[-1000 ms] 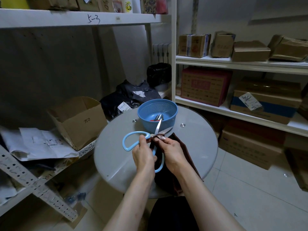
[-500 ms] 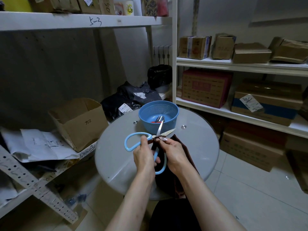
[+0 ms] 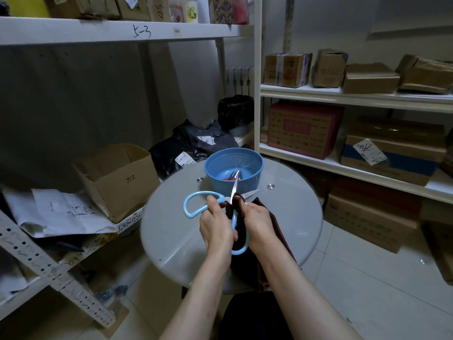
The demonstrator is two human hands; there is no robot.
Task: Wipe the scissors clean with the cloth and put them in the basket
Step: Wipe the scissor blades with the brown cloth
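Scissors with light blue handles [image 3: 190, 205] are spread wide open above the round grey table [image 3: 171, 231]. My left hand [image 3: 215, 224] grips them near the pivot, between the two handle loops. My right hand [image 3: 257, 219] holds a dark brown cloth [image 3: 236, 201] bunched against the base of the blades; the rest of the cloth hangs down over the table's near edge. One blade points up toward the blue basket [image 3: 234, 158], the other points right. The basket stands at the table's far side and holds a few small tools.
An open cardboard box [image 3: 117, 177] and loose papers [image 3: 56, 212] lie on the low shelf at the left. Black bags [image 3: 193, 143] sit behind the table. White shelves [image 3: 343, 96] with several cardboard boxes fill the right side. Tiled floor lies at the lower right.
My right hand has slid the cloth slightly up onto the blades' base. The scissors stay spread open in my left hand.
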